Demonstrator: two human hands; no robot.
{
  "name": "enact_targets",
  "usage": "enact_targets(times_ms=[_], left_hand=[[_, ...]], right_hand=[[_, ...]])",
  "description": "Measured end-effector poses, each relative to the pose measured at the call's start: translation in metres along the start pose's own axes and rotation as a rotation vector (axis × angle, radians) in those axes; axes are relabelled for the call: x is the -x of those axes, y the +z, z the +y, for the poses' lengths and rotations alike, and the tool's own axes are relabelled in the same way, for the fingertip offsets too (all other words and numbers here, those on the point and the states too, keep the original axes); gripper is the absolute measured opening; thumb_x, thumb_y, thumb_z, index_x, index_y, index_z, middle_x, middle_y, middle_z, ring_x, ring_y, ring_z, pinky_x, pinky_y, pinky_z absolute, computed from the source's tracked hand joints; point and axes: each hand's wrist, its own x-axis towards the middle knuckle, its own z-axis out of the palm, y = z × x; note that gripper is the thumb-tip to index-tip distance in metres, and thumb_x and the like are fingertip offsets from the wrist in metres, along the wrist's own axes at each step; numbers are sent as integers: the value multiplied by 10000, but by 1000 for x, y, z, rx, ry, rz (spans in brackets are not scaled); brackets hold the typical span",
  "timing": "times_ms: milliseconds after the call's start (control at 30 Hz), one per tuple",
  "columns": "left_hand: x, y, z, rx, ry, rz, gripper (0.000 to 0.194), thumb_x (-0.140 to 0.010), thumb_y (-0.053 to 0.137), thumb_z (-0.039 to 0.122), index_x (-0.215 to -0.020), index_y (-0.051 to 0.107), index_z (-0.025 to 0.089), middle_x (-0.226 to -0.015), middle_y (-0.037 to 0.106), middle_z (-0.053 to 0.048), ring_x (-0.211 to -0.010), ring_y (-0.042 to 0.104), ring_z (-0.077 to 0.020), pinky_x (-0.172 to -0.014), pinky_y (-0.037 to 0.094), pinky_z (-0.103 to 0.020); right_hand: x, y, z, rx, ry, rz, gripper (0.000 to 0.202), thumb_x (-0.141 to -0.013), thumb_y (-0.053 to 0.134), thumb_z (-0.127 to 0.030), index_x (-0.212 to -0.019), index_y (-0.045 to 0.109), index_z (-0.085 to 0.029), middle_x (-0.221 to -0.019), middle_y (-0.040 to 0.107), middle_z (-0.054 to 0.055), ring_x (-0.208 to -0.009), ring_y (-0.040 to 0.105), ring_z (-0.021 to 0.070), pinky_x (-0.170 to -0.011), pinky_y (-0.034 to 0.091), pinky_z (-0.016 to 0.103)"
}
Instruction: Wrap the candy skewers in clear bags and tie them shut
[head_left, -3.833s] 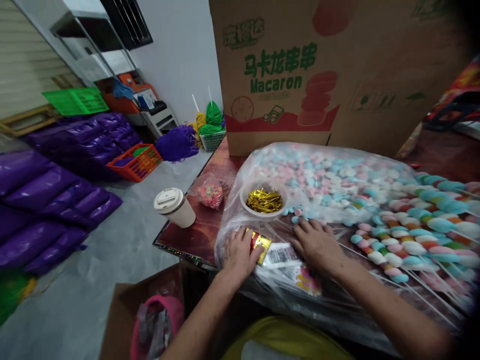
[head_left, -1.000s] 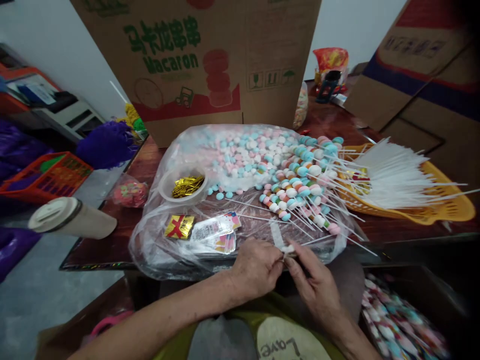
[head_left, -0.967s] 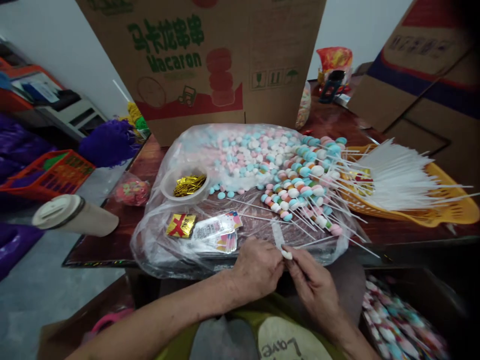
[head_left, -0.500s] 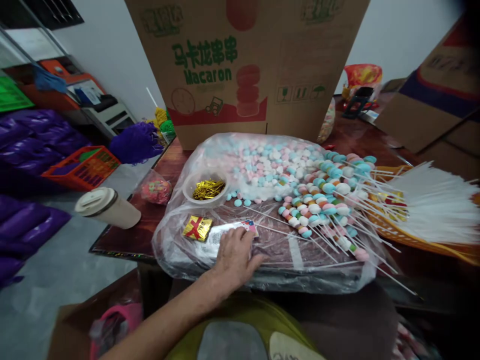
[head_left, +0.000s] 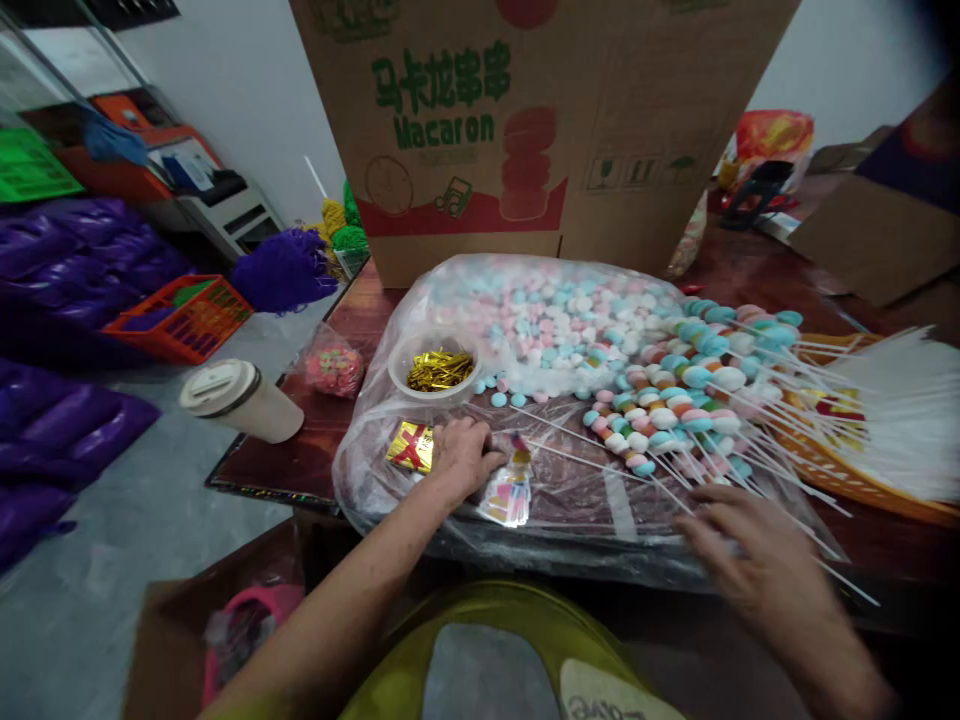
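My left hand (head_left: 463, 458) lies over a stack of shiny printed wrappers (head_left: 506, 498), between them and a gold packet with a red X (head_left: 411, 446); its fingers are bent, and what is under them is hidden. My right hand (head_left: 750, 540), slightly blurred, hovers at the table's front edge near the white sticks of the candy skewers (head_left: 675, 400); its fingers are partly spread. Behind my left hand stands a white bowl (head_left: 401, 378) of gold twist ties (head_left: 441, 370). Loose pastel candies (head_left: 555, 310) fill a clear plastic bag (head_left: 360, 470).
A tall Macaron carton (head_left: 570, 180) stands at the back. A lidded cup (head_left: 262, 400) and a bag of pink pieces (head_left: 334, 368) are at left. An orange basket (head_left: 840, 470) with white sticks (head_left: 907, 410) is at right.
My right hand has come into view at the lower right. My left hand has moved off the wrappers' right part toward the gold packet. The wrappers now look fanned out.
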Motion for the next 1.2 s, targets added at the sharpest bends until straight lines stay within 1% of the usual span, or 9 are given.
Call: enact_targets(times_ms=[200,300,433,533,633,867,1000,1100,1200], left_hand=[[9,1,-10,35,104,27,262,-868,426,274,-1070,588,240,-1025,631,-36,-934,540,-209,-773,363,-343],[17,-12,-7,10,209,112,331,-849,419,200,-1154,548,215,-1079,612,-66,-952,527,-229,-791,366,-367],[14,-29,-5,42,324,134,292,-824,427,178,-1049,610,210,-925,640,-71,-879,550,-229,-752,394,-352],[-2,-28,-8,129,368,-32,308,-799,443,156,-1042,614,234,-889,666,-44,-836,592,-202,-726,419,-309],[-18,-17,-9,170,422,-108,394,-798,463,169,-1178,525,251,-963,674,-28,-896,604,-202,-778,425,-311],[-14,-27,2,155,338,195,659,-695,663,362,-1277,414,179,-1323,441,-149,-1196,396,-313,-961,318,-459],[-7,-42,8,376,391,74,345,-732,633,406,-972,588,162,-922,638,-61,-894,563,-213,-797,423,-333],[-4,-40,11,579,398,-83,246,-815,533,402,-783,596,166,-663,598,20,-616,530,-112,-570,395,-213],[-5,-24,11,575,443,-26,233,-833,512,364,-743,602,168,-654,600,24,-598,524,-100,-538,369,-197]], right_hand=[[-67,67,-68,-132,-148,112,356,-837,520,-338,-1116,539,-118,-1133,525,183,-1064,490,274,-895,419,423],[-89,76,-86,-118,-271,17,480,-822,532,-324,-1231,455,-84,-1224,470,215,-1127,427,309,-897,392,461],[-90,71,-93,-217,-457,-53,338,-845,497,-220,-1180,499,-173,-1050,593,105,-1015,483,233,-873,375,419],[-83,76,-90,-246,-358,-102,414,-806,562,-294,-1191,505,-154,-1073,596,113,-1006,476,245,-849,359,409],[-83,94,-80,-225,-187,-141,235,-836,497,-285,-987,618,-154,-917,642,103,-871,516,230,-776,359,380],[-90,92,-61,-341,6,-103,190,-844,446,-257,-732,576,-174,-662,590,40,-656,504,168,-624,366,291],[-84,64,-64,-469,21,-134,250,-882,409,-335,-710,514,-187,-666,540,20,-654,503,147,-613,399,268],[-78,51,-66,-623,50,-186,200,-883,418,-359,-855,519,-189,-782,578,24,-701,553,134,-607,444,239],[-74,60,-68,-712,78,-254,253,-831,501,-357,-1024,521,-194,-925,622,43,-814,591,152,-664,473,244]])
